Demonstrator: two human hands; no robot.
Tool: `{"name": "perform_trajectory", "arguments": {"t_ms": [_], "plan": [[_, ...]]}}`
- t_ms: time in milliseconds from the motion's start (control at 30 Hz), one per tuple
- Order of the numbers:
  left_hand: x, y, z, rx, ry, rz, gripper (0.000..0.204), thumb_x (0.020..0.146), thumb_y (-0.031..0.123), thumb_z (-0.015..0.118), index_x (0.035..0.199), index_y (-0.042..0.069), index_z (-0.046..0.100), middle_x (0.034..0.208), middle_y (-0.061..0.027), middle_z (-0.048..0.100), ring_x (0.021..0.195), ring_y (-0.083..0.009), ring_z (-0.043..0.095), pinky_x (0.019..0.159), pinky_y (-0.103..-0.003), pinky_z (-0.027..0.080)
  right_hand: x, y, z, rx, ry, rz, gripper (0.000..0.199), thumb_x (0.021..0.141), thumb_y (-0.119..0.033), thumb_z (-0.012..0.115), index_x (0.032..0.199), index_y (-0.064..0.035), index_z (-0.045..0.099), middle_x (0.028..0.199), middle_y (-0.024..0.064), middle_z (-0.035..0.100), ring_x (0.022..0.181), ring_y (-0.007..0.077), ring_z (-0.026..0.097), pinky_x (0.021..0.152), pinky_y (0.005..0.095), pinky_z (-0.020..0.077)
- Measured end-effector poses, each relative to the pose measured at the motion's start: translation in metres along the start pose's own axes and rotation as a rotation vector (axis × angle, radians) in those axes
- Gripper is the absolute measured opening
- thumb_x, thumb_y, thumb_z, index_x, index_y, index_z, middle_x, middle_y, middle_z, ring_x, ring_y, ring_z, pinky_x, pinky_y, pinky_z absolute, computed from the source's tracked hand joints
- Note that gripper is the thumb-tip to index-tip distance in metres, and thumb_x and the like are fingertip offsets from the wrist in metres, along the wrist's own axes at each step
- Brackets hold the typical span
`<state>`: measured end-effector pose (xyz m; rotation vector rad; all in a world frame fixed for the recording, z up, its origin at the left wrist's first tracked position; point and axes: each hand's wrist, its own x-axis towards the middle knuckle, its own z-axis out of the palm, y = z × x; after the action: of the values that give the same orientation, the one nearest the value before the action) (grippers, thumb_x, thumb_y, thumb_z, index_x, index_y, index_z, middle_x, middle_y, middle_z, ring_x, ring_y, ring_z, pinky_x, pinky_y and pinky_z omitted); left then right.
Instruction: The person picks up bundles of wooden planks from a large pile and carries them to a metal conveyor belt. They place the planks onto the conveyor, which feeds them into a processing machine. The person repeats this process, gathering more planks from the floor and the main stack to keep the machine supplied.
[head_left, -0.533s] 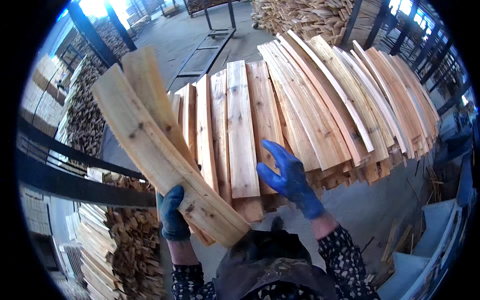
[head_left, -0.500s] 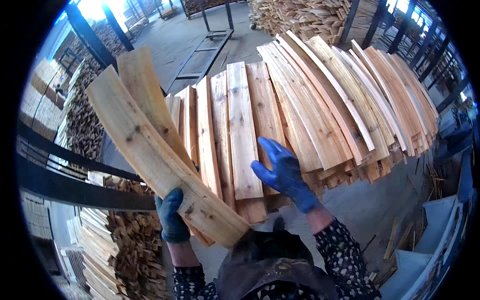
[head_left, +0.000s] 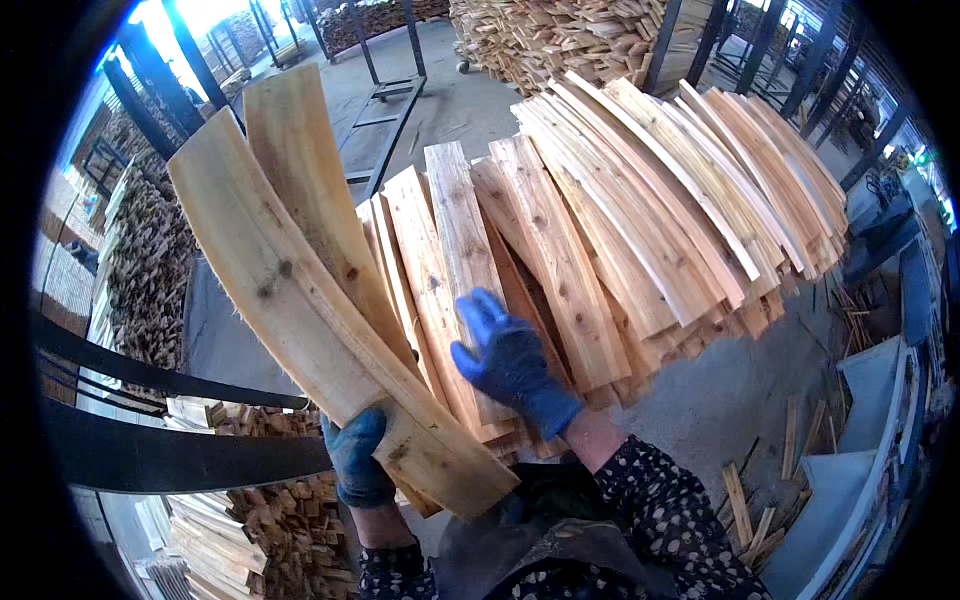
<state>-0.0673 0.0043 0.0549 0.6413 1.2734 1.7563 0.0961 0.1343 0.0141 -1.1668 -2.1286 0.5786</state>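
My left hand [head_left: 360, 455], in a blue glove, is closed round the lower edge of a long pale wooden board [head_left: 300, 290]. A second board [head_left: 305, 170] stands tilted behind it, its lower part hidden, so I cannot tell how the hand holds it. A wide row of knotty planks [head_left: 560, 265] lies on a stack in front of me. My right hand [head_left: 510, 360], also gloved in blue, lies over a narrow plank [head_left: 460, 220] near the row's left end. Its fingers are extended and not wrapped round anything.
Dark metal rails [head_left: 190, 450] run along my left side, with piled wood [head_left: 290, 520] below. A metal frame cart [head_left: 385, 130] stands beyond the stack. Grey-blue metal panels [head_left: 850, 490] and loose wood strips [head_left: 735, 500] are at the lower right. A tall lumber pile [head_left: 560, 40] rises behind.
My right hand has moved left across the planks. Planks at the row's left end have shifted, one now lying at a slant. The left hand keeps its grip on the tilted board.
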Motion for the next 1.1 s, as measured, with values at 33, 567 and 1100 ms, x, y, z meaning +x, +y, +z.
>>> {"name": "perform_trajectory", "arguments": {"t_ms": [33,567,1100], "plan": [[0.002,0.003,-0.003,-0.001,-0.04,-0.015,0.07,0.07,0.018,0.063,0.131,-0.006,0.04,0.115,-0.0215,0.057,0.101,-0.0341,0.06,0.088,-0.043,0.051,-0.001,-0.012,-0.004,-0.153,-0.163,0.033,0.046,0.082,-0.023,0.063,0.121,-0.0008,0.055,0.119,0.0212,0.059,0.101,0.0337,0.063,0.089,0.0398,0.0498],[0.007,0.012,-0.024,0.018,-0.099,0.07,0.069,0.074,0.028,0.057,0.131,-0.007,0.04,0.122,-0.0229,0.053,0.106,-0.0327,0.058,0.092,-0.043,0.048,0.005,0.005,0.026,-0.118,-0.224,0.069,0.058,0.083,-0.04,0.058,0.136,-0.0206,0.047,0.144,0.033,0.027,0.135,0.0483,0.024,0.11,0.0579,0.0198],[0.014,0.021,-0.056,0.088,0.037,0.19,0.084,0.07,0.031,0.066,0.138,-0.005,0.033,0.127,-0.0273,0.05,0.112,-0.0352,0.056,0.095,-0.043,0.048,-0.02,-0.081,0.059,0.889,-0.261,0.085,0.037,0.089,-0.017,0.052,0.124,-0.0078,0.056,0.124,0.0187,0.057,0.123,0.0319,0.049,0.104,0.0447,0.0375]]}}
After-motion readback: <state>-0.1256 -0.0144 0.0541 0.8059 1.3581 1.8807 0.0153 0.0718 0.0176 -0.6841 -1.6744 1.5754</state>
